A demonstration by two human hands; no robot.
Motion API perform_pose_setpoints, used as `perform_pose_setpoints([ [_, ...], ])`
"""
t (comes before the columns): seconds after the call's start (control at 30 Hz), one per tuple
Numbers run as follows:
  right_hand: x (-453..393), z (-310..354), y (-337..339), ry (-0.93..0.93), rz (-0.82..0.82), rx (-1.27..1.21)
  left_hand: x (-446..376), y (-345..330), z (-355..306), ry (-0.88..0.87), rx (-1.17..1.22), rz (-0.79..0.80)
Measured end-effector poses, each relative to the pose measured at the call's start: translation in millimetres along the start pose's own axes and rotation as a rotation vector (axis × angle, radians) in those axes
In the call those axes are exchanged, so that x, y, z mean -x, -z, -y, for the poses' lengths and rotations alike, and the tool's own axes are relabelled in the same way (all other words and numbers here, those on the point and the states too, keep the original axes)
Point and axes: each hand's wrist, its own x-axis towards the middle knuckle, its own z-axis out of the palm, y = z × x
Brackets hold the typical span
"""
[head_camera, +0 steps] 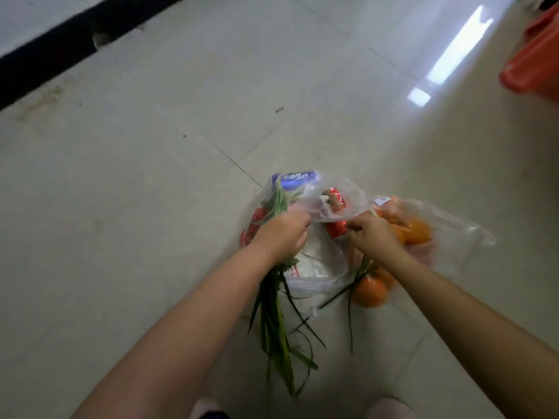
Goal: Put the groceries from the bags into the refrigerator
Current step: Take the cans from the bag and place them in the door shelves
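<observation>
Clear plastic grocery bags (326,270) lie on the tiled floor in front of me. My left hand (282,232) is closed on the bag's plastic rim, with a bunch of long green onions (276,322) running under it. My right hand (373,234) pinches the bag's other edge next to a red can (335,228). A blue-and-white package (298,179) sticks up at the far side. Oranges (417,231) fill a second clear bag to the right, and one orange (370,290) lies lower down. A red item (252,228) shows at the left.
A red-orange plastic bag (535,68) lies at the far right edge. A black strip (69,40) crosses the upper left along the floor. My two feet (390,408) show at the bottom. The pale floor tiles (151,176) reflect a bright window.
</observation>
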Motion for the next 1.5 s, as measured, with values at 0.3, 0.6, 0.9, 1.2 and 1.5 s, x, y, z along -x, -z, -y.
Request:
perform_pose_setpoints([
  [0.3, -54, -25, -58, 0.054, -0.094, 0.097, -60, -27, 29, 0.143, -0.051, -0.297],
  [0.6, -84, -32, -80, -0.142, -0.096, 0.348, -86, -23, 33, 0.328, 0.641, -0.288],
  [0.9, -60, -33, -74, -0.128, 0.046, 0.138, -92, -27, 57, 0.001, -0.366, -0.056],
  [1.2, -13, -44, -118, 0.29, 0.088, 0.603, -84, -13, 83, -0.423, -0.502, -0.436],
  [1.5, -22, -28, -80, 0.178, 0.099, 0.369, -80, -31, 42, -0.286, -0.604, 0.087],
])
